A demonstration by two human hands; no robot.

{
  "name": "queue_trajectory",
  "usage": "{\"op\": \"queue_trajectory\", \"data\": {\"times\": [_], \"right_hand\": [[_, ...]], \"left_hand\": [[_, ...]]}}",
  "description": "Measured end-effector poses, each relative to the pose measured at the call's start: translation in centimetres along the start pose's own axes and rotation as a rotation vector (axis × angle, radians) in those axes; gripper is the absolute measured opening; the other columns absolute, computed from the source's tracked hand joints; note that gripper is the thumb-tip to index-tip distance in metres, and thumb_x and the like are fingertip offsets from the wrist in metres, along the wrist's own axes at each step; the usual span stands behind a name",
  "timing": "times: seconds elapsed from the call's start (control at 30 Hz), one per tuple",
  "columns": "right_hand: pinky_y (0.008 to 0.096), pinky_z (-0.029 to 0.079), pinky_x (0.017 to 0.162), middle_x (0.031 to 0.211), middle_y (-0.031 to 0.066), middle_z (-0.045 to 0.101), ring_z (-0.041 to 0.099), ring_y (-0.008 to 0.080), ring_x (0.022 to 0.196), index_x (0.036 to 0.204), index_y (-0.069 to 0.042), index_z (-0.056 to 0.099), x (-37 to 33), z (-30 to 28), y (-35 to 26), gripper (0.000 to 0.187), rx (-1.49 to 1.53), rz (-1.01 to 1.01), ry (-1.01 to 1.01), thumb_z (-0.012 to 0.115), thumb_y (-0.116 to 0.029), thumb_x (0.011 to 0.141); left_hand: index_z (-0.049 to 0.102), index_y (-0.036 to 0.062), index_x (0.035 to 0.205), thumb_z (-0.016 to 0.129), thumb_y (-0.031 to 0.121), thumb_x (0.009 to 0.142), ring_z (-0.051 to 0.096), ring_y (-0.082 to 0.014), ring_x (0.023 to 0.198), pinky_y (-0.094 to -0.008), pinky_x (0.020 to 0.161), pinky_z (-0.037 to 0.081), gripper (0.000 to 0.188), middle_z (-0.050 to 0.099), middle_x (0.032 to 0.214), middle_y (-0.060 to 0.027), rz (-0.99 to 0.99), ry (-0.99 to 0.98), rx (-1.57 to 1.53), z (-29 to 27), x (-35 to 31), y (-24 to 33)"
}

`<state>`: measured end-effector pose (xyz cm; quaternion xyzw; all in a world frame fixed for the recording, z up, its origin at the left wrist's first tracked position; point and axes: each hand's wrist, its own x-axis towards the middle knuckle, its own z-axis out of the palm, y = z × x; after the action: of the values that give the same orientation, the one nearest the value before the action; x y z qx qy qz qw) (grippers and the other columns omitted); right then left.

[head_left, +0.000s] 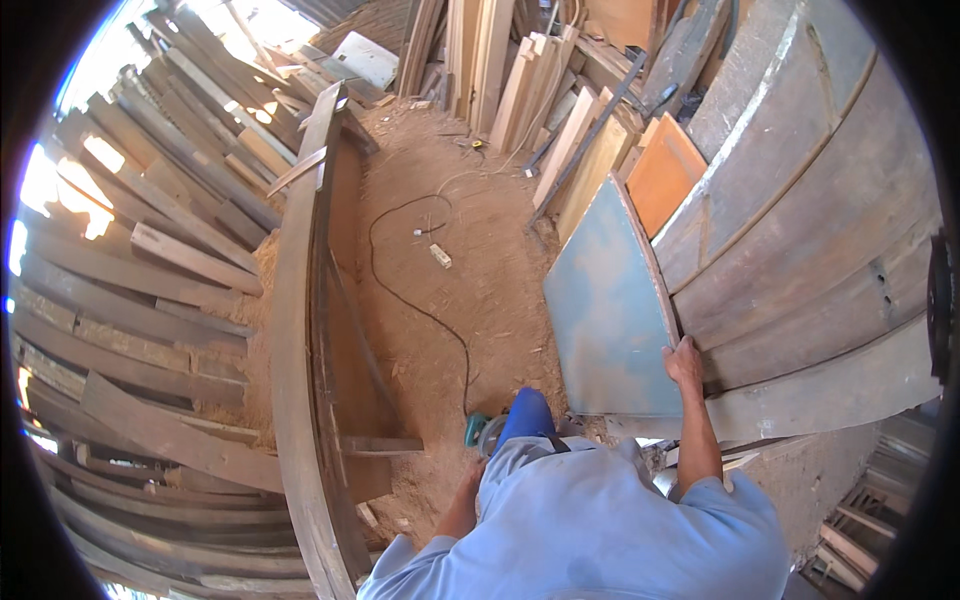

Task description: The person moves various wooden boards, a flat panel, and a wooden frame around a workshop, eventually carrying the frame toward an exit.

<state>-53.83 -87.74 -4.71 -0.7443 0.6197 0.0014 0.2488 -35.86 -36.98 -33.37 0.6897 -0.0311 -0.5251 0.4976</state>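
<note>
My right hand (684, 362) is closed round the right-hand edge of a flat board with a worn blue face (605, 310). The board stands tilted against large grey-brown panels (790, 270) on the right. Low by my left leg, my left hand (470, 478) is closed at a teal power tool (474, 430) with a round grey guard. My body hides part of the tool and most of the fingers. A dark cable (440, 325) runs from the tool across the dusty floor to a small white connector (440, 256).
A long wooden beam (300, 300) on supports runs along my left. Beyond it lie many stacked planks (150, 330). Upright boards (480, 70) lean at the back, and an orange panel (665, 175) stands behind the blue board. Sawdust covers the floor (500, 270).
</note>
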Motion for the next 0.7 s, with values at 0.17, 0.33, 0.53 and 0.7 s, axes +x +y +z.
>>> {"op": "queue_trajectory", "data": {"times": [0.17, 0.33, 0.53, 0.7], "right_hand": [[0.0439, 0.041, 0.092, 0.111, 0.0304, 0.054, 0.051, 0.0427, 0.108, 0.116, 0.006, 0.043, 0.5, 0.0, 0.2, 0.055, 0.002, 0.075, -0.010, 0.061, -0.030, 0.079], [0.0422, 0.040, 0.094, 0.119, 0.0267, 0.052, 0.049, 0.0399, 0.112, 0.124, 0.004, 0.044, 0.9, 1.7, -0.5, 0.060, 0.073, 0.122, 0.094, 0.058, -0.034, 0.080], [0.0398, 0.037, 0.096, 0.121, 0.0277, 0.050, 0.048, 0.0397, 0.113, 0.120, 0.006, 0.050, 3.0, 3.4, 1.2, 0.068, 0.285, 0.240, 0.111, 0.053, -0.051, 0.081], [0.0396, 0.037, 0.095, 0.116, 0.0302, 0.053, 0.050, 0.0377, 0.112, 0.113, 0.007, 0.055, 2.4, 4.3, 2.9, 0.071, 0.300, 0.545, 0.243, 0.048, -0.057, 0.083]], "left_hand": [[0.064, 0.0005, 0.095, 0.056, 0.030, 0.085, 0.060, -0.0181, 0.073, -0.0310, 0.063, 0.047, 0.032, 0.064, 0.082, -0.0096, 0.031, 0.039, 0.389, 1.3, 4.5, 17.0], [0.061, 0.0010, 0.098, 0.055, 0.026, 0.086, 0.057, -0.0142, 0.064, -0.0287, 0.050, 0.044, 0.029, 0.060, 0.078, -0.0060, -0.092, 0.002, 0.169, -2.0, 13.6, 24.1], [0.056, 0.0016, 0.110, 0.051, 0.031, 0.089, 0.060, -0.0194, 0.072, -0.0314, 0.060, 0.047, 0.036, 0.062, 0.090, -0.0099, 0.074, -0.179, 0.433, -3.9, 24.7, 33.4], [0.056, 0.0006, 0.111, 0.050, 0.032, 0.090, 0.059, -0.0195, 0.075, -0.0315, 0.065, 0.046, 0.038, 0.062, 0.091, -0.0104, 0.276, -0.310, 0.895, -2.0, 30.3, 43.6]]}}
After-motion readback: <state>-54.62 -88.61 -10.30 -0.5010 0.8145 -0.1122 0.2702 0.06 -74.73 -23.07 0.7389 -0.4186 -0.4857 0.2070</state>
